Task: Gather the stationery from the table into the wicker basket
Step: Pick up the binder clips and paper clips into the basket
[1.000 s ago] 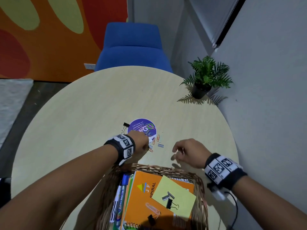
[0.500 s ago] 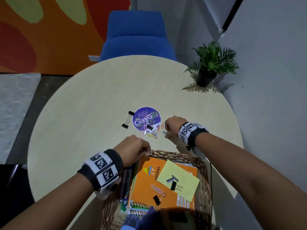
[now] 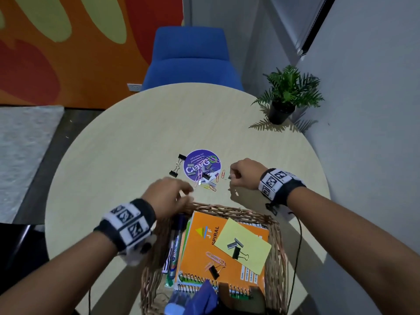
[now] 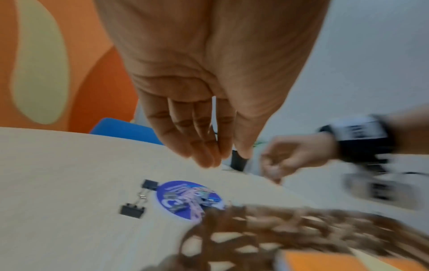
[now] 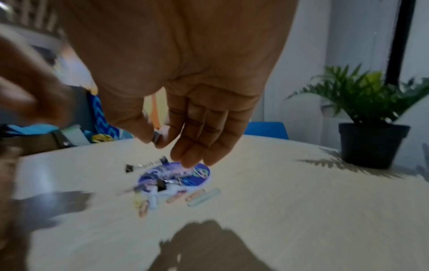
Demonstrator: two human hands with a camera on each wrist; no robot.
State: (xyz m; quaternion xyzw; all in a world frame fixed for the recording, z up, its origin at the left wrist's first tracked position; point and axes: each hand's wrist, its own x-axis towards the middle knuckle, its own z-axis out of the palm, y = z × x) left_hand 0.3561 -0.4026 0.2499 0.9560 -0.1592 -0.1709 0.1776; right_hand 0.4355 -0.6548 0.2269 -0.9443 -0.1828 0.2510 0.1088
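The wicker basket [image 3: 276,246] stands at the table's near edge and holds an orange spiral notebook [image 3: 204,242], a yellow note [image 3: 252,244], markers and several clips. Beyond it a round purple sticker [image 3: 201,165] lies under loose paper clips [image 3: 212,188] and staple strips, with two black binder clips [image 3: 174,173] to its left. My left hand [image 3: 186,192] hovers over the basket's far left rim, fingers straight and empty [image 4: 209,157]. My right hand [image 3: 230,177] is raised just right of the pile and pinches a small silver staple strip [image 5: 157,136] between thumb and forefinger.
A potted plant [image 3: 286,96] stands at the table's far right by the grey wall. A blue chair [image 3: 191,57] sits behind the round table [image 3: 127,142]. A thin black cable [image 3: 297,235] hangs from my right wrist past the basket's right side.
My left hand, curled over the basket's rim half a second ago, has spread its fingers and holds nothing. My right hand has come up off the table with the staple strip.
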